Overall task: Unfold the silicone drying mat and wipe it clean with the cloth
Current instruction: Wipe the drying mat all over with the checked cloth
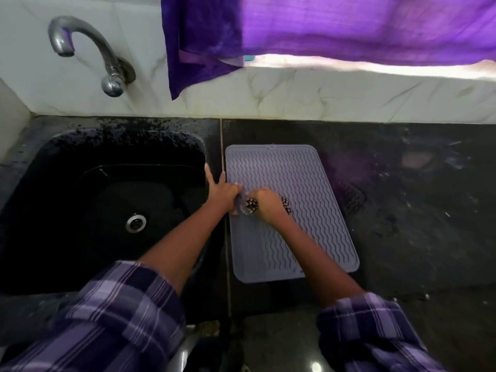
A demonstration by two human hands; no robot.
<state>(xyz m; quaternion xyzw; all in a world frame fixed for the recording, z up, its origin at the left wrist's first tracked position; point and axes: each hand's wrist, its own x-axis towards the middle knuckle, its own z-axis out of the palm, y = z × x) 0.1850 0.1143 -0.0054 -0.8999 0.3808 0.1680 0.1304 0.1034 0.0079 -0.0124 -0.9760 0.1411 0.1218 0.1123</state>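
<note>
The grey silicone drying mat [300, 173] lies flat and unfolded on the dark countertop, just right of the sink. Its surface has wavy ridges. My right hand [268, 201] is on the mat's left part and grips a small dark cloth with white speckles [251, 204], which shows on both sides of the fist. My left hand [221, 189] rests with spread fingers on the mat's left edge and the counter strip beside the sink, touching the cloth end.
A black sink [107, 205] with a metal drain [136, 222] lies to the left, under a steel tap [107, 63]. A purple curtain [322, 28] hangs over the marble ledge behind. The dark countertop [416, 197] stretches to the right.
</note>
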